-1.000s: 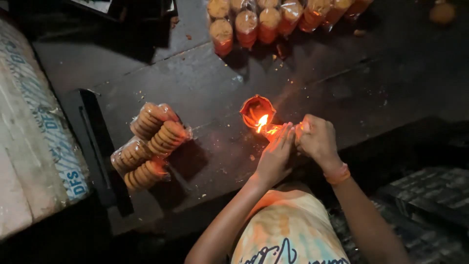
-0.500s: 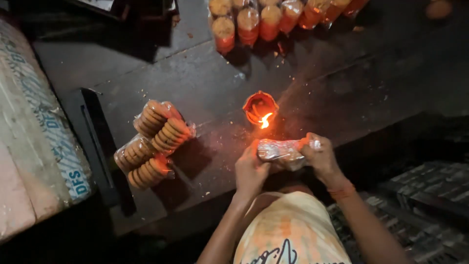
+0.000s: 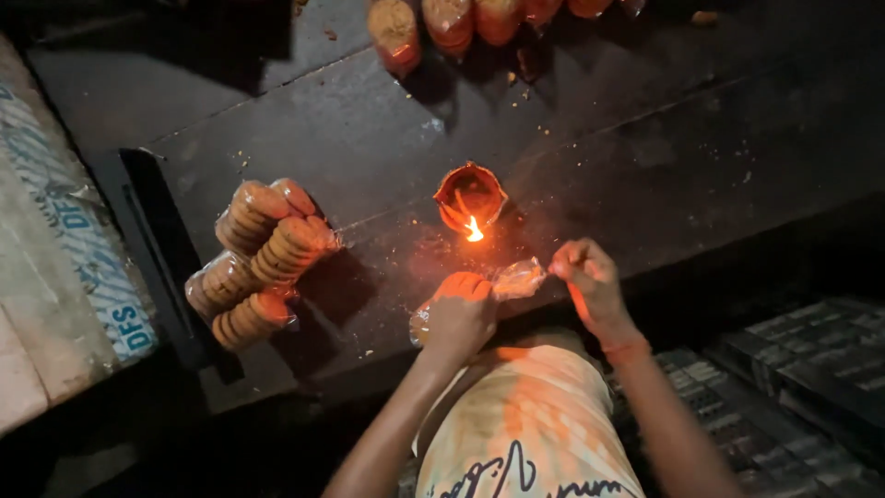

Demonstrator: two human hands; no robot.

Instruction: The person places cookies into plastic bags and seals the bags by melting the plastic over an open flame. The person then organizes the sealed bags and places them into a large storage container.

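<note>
Both hands grip one clear packet of biscuits (image 3: 502, 284) low over the dark table (image 3: 645, 166): the left hand (image 3: 461, 314) wraps its body, the right hand (image 3: 588, 281) pinches its end. Just beyond burns a small clay lamp (image 3: 470, 196); further left lie stacked biscuit packets (image 3: 258, 263)

Dark wooden table (image 3: 645, 157) bearing lit clay lamp (image 3: 469, 195), stacked wrapped biscuit packs (image 3: 258, 263), scattered crumbs.

You see four clear-wrapped stacks of round brown biscuits (image 3: 263, 263), one small lit clay lamp (image 3: 469, 196), two bare hands.
</note>
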